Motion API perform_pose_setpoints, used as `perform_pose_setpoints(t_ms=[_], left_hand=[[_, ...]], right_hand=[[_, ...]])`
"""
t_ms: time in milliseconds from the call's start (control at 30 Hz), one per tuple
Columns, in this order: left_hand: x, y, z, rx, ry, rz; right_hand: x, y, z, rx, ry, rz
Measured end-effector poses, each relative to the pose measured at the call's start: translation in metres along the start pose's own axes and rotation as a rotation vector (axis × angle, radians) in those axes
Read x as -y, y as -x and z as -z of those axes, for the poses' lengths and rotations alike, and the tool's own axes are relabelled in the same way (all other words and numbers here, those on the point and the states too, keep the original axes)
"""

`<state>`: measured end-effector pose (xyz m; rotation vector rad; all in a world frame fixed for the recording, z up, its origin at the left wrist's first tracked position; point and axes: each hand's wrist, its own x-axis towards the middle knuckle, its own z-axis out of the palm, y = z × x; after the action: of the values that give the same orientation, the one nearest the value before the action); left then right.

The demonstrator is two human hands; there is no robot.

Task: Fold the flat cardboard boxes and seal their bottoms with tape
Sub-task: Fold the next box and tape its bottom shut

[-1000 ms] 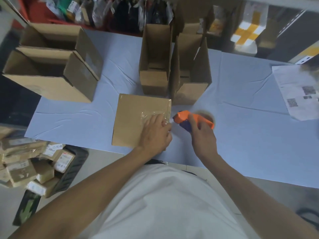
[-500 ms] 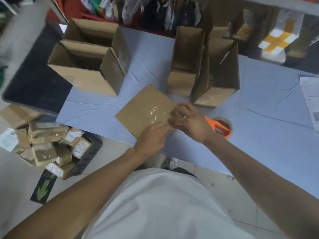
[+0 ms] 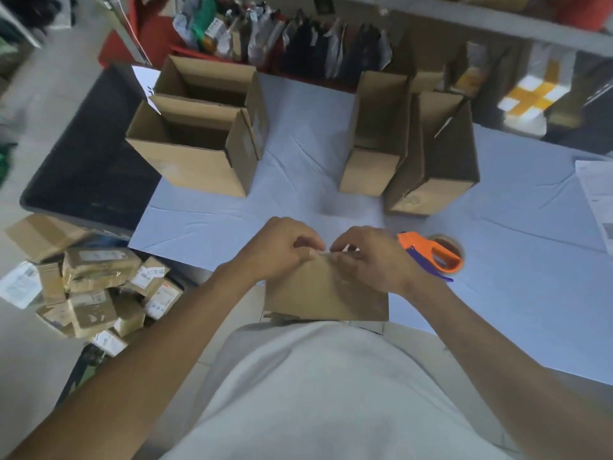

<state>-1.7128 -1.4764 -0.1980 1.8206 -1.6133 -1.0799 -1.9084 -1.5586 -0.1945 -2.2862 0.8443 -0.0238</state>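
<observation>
A small cardboard box (image 3: 325, 293) is tipped up at the near edge of the pale blue table (image 3: 497, 293), close to my body. My left hand (image 3: 282, 247) and my right hand (image 3: 371, 257) both grip its top edge with curled fingers, side by side. The orange tape dispenser (image 3: 431, 254) lies on the table just right of my right hand, with nothing holding it. Two folded open boxes (image 3: 205, 137) stand at the back left, and two taller ones (image 3: 408, 144) at the back middle.
A pile of taped parcels (image 3: 96, 290) lies on the floor at the left beside a black bin (image 3: 89, 167). Printed sheets (image 3: 597, 200) lie at the table's right edge. Shelves with hanging bags (image 3: 298, 38) line the back.
My right hand let go of the tape dispenser and came over to the box. Both hands lifted the box from lying flat on the table and pulled it toward my body.
</observation>
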Motion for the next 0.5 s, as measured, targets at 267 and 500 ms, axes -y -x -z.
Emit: perform_pose_setpoints(t_ms=[267,500], left_hand=[[0.010,-0.010,-0.019,-0.080,0.100,0.040],[0.009,-0.037,0.010,0.410,0.028,0.158]], right_hand=[[-0.008,-0.011,-0.008,0.005,0.081,-0.101],[-0.023,-0.036,0.024,0.517,0.038,-0.360]])
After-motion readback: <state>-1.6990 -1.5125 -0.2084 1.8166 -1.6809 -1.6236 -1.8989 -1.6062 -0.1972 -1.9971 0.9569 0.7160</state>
